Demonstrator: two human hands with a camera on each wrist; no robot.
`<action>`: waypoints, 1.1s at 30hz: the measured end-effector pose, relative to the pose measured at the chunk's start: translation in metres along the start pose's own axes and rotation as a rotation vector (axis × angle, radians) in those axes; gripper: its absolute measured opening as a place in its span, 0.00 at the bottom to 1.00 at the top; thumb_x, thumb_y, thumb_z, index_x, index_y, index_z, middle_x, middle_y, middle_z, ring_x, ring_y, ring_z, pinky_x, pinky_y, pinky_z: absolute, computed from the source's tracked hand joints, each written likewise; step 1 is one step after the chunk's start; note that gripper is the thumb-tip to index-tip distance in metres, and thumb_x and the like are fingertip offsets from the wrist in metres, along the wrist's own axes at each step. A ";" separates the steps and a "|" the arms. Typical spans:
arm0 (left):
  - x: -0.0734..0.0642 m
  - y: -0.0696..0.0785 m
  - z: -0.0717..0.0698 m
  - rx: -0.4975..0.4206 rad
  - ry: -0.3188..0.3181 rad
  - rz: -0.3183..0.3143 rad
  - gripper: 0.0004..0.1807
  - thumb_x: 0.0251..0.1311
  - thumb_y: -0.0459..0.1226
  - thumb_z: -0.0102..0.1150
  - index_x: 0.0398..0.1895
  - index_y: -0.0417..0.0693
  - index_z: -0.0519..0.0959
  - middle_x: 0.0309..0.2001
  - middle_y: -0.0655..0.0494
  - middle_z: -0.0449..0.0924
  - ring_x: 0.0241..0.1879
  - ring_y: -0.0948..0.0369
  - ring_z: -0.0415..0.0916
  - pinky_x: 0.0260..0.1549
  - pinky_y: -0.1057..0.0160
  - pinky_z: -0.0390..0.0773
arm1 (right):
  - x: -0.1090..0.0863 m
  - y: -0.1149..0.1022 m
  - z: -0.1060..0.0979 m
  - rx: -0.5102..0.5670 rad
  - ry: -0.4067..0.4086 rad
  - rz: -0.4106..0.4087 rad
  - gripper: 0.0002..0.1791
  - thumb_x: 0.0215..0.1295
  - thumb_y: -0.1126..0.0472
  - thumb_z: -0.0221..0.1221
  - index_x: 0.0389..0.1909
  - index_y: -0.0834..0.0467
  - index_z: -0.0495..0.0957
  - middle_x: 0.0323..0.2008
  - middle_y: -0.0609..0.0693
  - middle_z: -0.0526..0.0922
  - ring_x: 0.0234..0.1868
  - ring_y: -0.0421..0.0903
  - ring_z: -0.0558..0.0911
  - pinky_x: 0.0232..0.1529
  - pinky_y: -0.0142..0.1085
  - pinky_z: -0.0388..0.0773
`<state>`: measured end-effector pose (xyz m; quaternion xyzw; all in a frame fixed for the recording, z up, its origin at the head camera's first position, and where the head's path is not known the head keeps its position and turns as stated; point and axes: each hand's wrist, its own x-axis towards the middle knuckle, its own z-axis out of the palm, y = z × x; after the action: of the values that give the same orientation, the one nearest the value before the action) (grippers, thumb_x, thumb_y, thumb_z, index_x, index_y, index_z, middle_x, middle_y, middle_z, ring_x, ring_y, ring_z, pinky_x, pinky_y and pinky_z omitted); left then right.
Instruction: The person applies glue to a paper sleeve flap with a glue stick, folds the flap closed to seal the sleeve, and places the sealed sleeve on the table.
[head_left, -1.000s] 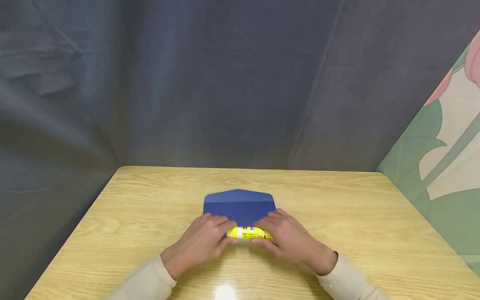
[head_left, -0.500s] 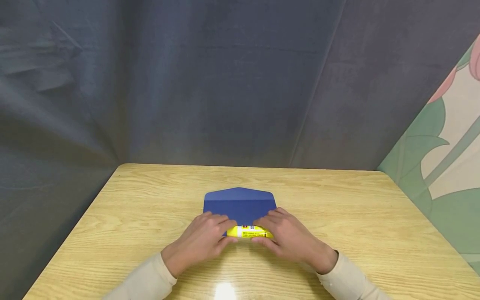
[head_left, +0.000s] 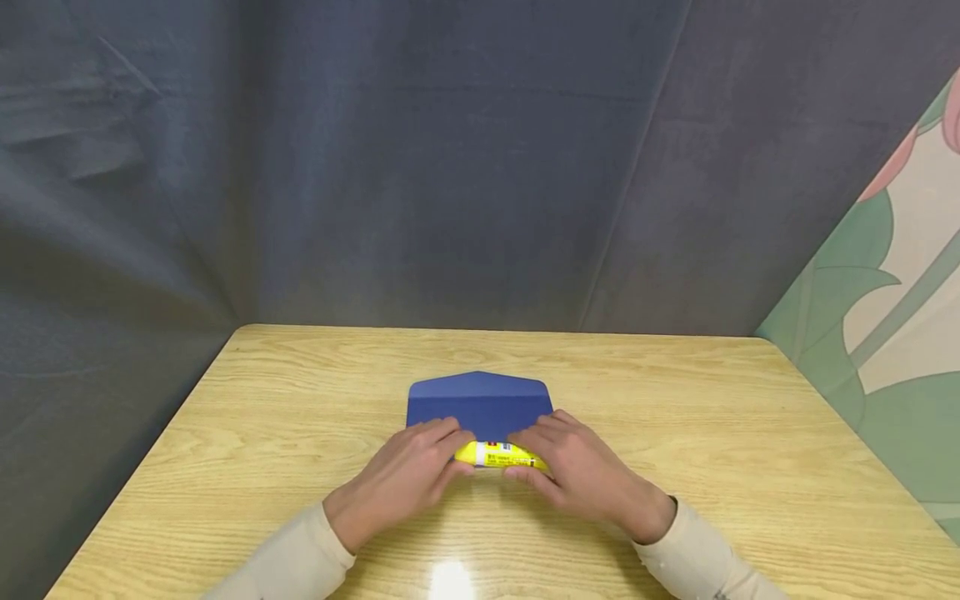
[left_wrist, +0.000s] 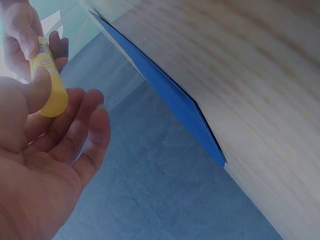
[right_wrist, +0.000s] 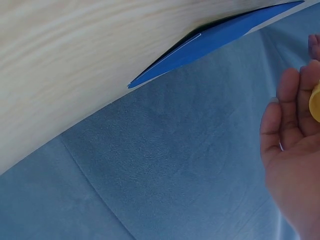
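Since the left hand (head_left: 405,473) pinches the left end of the yellow tube (head_left: 501,455), held up at the blue envelope's (head_left: 480,414) near side, and the right hand (head_left: 576,468) pinches the right end, light, even finger pressure should steady it.

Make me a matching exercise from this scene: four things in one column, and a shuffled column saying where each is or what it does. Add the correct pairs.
Things
1. Yellow tube
2. Blue envelope
3. Left hand
4. Right hand

Places and states
A. Grips the end farther from the white band
B. Held between two hands
C. Grips the end nearer the white band
D. Lies on the wooden table

Pairs: 1-B, 2-D, 3-C, 4-A
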<state>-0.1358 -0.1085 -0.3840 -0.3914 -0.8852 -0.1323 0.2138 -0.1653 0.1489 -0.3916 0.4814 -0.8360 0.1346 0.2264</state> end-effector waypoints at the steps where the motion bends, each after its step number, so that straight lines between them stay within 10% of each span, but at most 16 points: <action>1: 0.000 0.000 0.000 -0.001 0.000 0.007 0.15 0.62 0.45 0.64 0.44 0.44 0.82 0.32 0.62 0.74 0.28 0.69 0.64 0.30 0.73 0.73 | 0.000 0.000 0.000 -0.001 0.002 -0.003 0.13 0.62 0.48 0.66 0.43 0.51 0.83 0.35 0.38 0.84 0.35 0.35 0.79 0.44 0.34 0.74; 19: 0.000 -0.004 0.001 0.087 0.015 0.079 0.13 0.61 0.47 0.65 0.41 0.49 0.81 0.29 0.64 0.71 0.25 0.70 0.61 0.24 0.74 0.60 | 0.000 0.000 0.000 -0.052 0.028 -0.001 0.16 0.60 0.45 0.66 0.41 0.51 0.85 0.32 0.39 0.85 0.33 0.37 0.79 0.42 0.33 0.73; 33: 0.001 -0.001 -0.002 0.105 0.012 0.051 0.16 0.64 0.49 0.63 0.42 0.46 0.85 0.29 0.63 0.78 0.25 0.70 0.65 0.26 0.71 0.67 | 0.001 -0.001 -0.002 -0.006 0.063 0.052 0.11 0.61 0.45 0.66 0.37 0.48 0.85 0.32 0.36 0.87 0.31 0.33 0.78 0.41 0.33 0.73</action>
<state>-0.1366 -0.1090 -0.3820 -0.4012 -0.8794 -0.0826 0.2427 -0.1645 0.1493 -0.3892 0.4543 -0.8411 0.1531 0.2505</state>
